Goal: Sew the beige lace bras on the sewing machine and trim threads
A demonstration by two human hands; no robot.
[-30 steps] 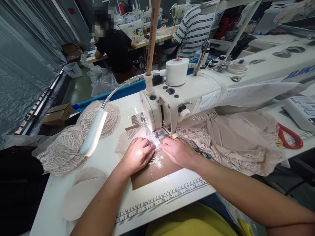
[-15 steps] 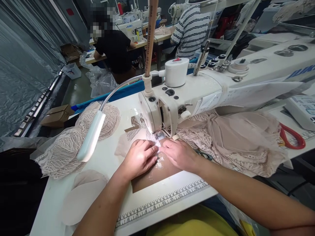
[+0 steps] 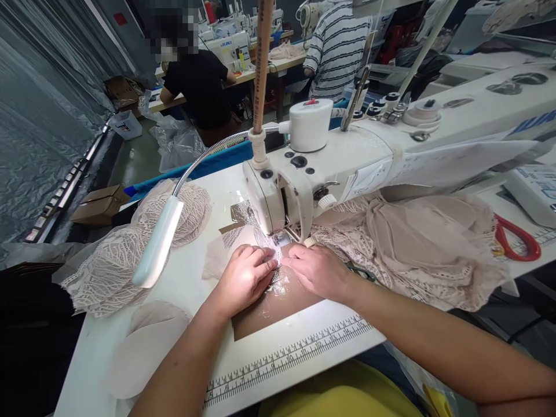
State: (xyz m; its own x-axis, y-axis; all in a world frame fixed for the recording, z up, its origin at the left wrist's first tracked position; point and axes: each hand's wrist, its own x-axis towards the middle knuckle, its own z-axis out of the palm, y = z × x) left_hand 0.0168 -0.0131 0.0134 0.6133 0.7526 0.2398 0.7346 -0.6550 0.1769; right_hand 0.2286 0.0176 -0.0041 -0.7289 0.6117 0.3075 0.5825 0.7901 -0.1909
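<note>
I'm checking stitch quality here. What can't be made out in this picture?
Needle area, head view: washed out by lamp glare, partly behind the fingertips of the left hand and right hand.
Lace piece under the hands: outline covered; pinched or pressed, unclear.
Scissors: mostly behind the right wrist.
Sewing machine: arm cut off by the right edge.

Blue brand lettering "JUKI" stands on a white sewing machine (image 3: 229,43) far beyond the fingers (image 3: 264,267), up and left. Blue letters "JU", cut off, mark the near machine's arm (image 3: 532,123), far right of the fingers. A printed ruler (image 3: 286,356) with small numerals lies just below the fingers.
</note>
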